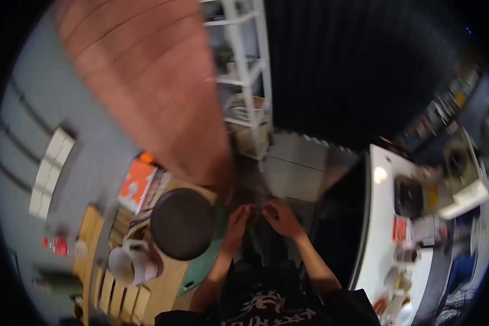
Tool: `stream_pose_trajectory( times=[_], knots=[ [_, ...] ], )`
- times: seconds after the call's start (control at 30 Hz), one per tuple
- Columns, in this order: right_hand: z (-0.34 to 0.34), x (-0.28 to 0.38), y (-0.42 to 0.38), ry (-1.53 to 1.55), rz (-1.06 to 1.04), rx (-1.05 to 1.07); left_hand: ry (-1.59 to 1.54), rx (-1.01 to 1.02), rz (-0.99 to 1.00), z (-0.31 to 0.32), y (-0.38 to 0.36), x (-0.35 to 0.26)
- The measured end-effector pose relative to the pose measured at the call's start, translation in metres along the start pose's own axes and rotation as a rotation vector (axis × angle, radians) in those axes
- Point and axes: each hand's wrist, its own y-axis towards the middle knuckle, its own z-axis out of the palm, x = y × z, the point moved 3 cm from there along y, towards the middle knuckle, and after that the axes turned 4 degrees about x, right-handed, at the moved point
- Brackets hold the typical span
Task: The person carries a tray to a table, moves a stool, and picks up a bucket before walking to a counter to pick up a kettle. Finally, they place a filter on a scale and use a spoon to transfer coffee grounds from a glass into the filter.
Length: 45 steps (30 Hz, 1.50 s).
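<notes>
My left hand (241,221) and my right hand (281,217) are held close together in front of my body, a small gap between them. The fingers of both are curled inward. Whether anything small lies in the fingers is too blurred to tell. Nearest to my left hand is a round dark disc-like top (182,224), beside a green mat (207,259) on a wooden table (171,280).
A light pitcher (129,265) and an orange-and-white box (136,185) are at the left. A white shelf rack (247,70) stands ahead, near a reddish-brown panel (146,81). At the right runs a white counter (376,217) with a dark sink-like recess (408,196).
</notes>
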Motion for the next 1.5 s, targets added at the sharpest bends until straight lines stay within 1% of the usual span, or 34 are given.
stream_pose_trajectory(
  times=[0.07, 0.1, 0.17, 0.2, 0.27, 0.3, 0.37, 0.4, 0.47, 0.5, 0.53, 0.63, 0.67, 0.7, 0.73, 0.77, 0.8, 0.83, 0.87, 0.9, 0.93, 0.97, 1.03, 1.07, 1.1, 1.13, 1.17, 1.2, 1.27, 1.3, 1.37, 1.4, 1.43, 1.5],
  knots=[
    [0.027, -0.034, -0.017, 0.125, 0.017, 0.226, -0.025, -0.227, -0.038, 0.002, -0.048, 0.023],
    [0.121, -0.031, 0.112, 0.136, -0.138, 0.246, 0.024, -0.268, 0.104, -0.114, 0.009, -0.036],
    [0.190, -0.080, 0.102, 0.093, 0.269, 0.530, -0.125, -0.588, -0.058, -0.157, -0.035, 0.005],
    [0.207, -0.081, 0.096, 0.086, 0.259, 0.603, -0.155, -0.655, -0.049, -0.165, -0.053, 0.025],
    [0.243, -0.088, 0.085, 0.117, 0.909, 0.690, -0.245, -0.904, -0.059, -0.187, -0.090, 0.053],
    [0.258, -0.098, 0.087, 0.105, 0.881, 0.744, -0.253, -0.956, -0.032, -0.194, -0.104, 0.064],
    [0.294, -0.142, 0.084, 0.465, 1.128, 0.685, -0.336, -1.119, -0.089, -0.201, -0.132, 0.089],
    [0.303, -0.151, 0.084, 0.456, 1.117, 0.726, -0.341, -1.155, -0.071, -0.201, -0.138, 0.095],
    [0.319, -0.155, 0.092, 0.490, 0.989, 0.648, -0.389, -1.308, -0.081, -0.204, -0.150, 0.103],
    [0.316, -0.154, 0.096, 0.495, 0.985, 0.664, -0.385, -1.322, -0.075, -0.204, -0.150, 0.112],
    [0.306, -0.150, 0.101, 0.505, 0.935, 0.680, -0.362, -1.443, -0.067, -0.205, -0.148, 0.121],
    [0.240, -0.127, 0.113, 0.646, 0.841, 0.673, -0.260, -1.802, -0.129, -0.210, -0.153, 0.131],
    [0.212, -0.117, 0.123, 0.663, 0.780, 0.703, -0.233, -1.744, -0.099, -0.219, -0.159, 0.135],
    [0.185, -0.120, 0.133, 0.676, 0.718, 0.723, -0.224, -1.834, -0.140, -0.207, -0.147, 0.122],
    [0.159, -0.142, 0.144, 0.681, 0.730, 0.685, -0.250, -1.755, -0.226, -0.200, -0.131, 0.111],
    [0.133, -0.171, 0.154, 0.586, 0.680, 0.731, -0.269, -1.675, -0.309, -0.193, -0.113, 0.095],
    [0.106, -0.196, 0.165, 0.490, 0.631, 0.773, -0.260, -1.510, -0.292, -0.180, -0.082, 0.078],
    [0.063, -0.198, 0.178, 0.556, 0.610, 0.681, -0.236, -1.472, -0.310, -0.182, -0.054, 0.077],
    [0.005, -0.162, 0.198, 0.534, 0.735, 0.567, -0.328, -1.156, -0.174, -0.183, -0.015, 0.078],
    [-0.028, -0.193, 0.216, 0.433, 0.673, 0.739, -0.424, -0.828, -0.057, -0.177, 0.027, 0.077],
    [-0.055, -0.235, 0.219, 0.426, 0.680, 0.572, -0.299, -0.847, -0.140, -0.133, 0.072, 0.034],
    [-0.096, -0.230, 0.227, 0.427, 0.696, 0.502, -0.288, -0.783, -0.166, -0.108, 0.111, 0.026],
    [-0.188, -0.196, 0.243, 0.521, 0.829, 0.208, -0.062, -0.666, -0.102, -0.073, 0.181, 0.016],
    [-0.216, -0.208, 0.241, 0.530, 0.838, 0.132, -0.097, -0.702, -0.094, -0.061, 0.217, 0.021],
    [-0.245, -0.220, 0.239, 0.626, 0.744, -0.015, -0.009, -0.522, -0.004, -0.026, 0.254, -0.004],
    [-0.273, -0.231, 0.234, 0.712, 0.639, -0.165, 0.043, -0.534, -0.033, 0.004, 0.286, -0.019],
    [-0.296, -0.240, 0.229, 0.715, 0.635, -0.250, 0.100, -0.542, -0.056, 0.027, 0.321, -0.030],
    [-0.318, -0.247, 0.224, 0.791, 0.525, -0.304, 0.116, -0.460, -0.070, 0.047, 0.357, -0.034],
    [-0.356, -0.249, 0.211, 0.836, 0.357, -0.473, 0.046, -0.258, 0.081, 0.086, 0.423, -0.039],
    [-0.375, -0.222, 0.211, 0.865, 0.367, -0.605, 0.136, -0.117, 0.097, 0.097, 0.459, -0.038],
    [-0.399, -0.236, 0.199, 0.793, 0.278, -0.821, 0.067, 0.030, 0.041, 0.154, 0.509, -0.064],
    [-0.414, -0.234, 0.199, 0.826, 0.222, -0.797, 0.015, 0.090, 0.005, 0.175, 0.536, -0.068],
    [-0.430, -0.220, 0.203, 0.780, 0.182, -0.910, 0.071, 0.220, 0.063, 0.197, 0.567, -0.072],
    [-0.454, -0.229, 0.201, 0.801, 0.186, -1.047, 0.209, 0.270, 0.106, 0.250, 0.612, -0.090]
  ],
)
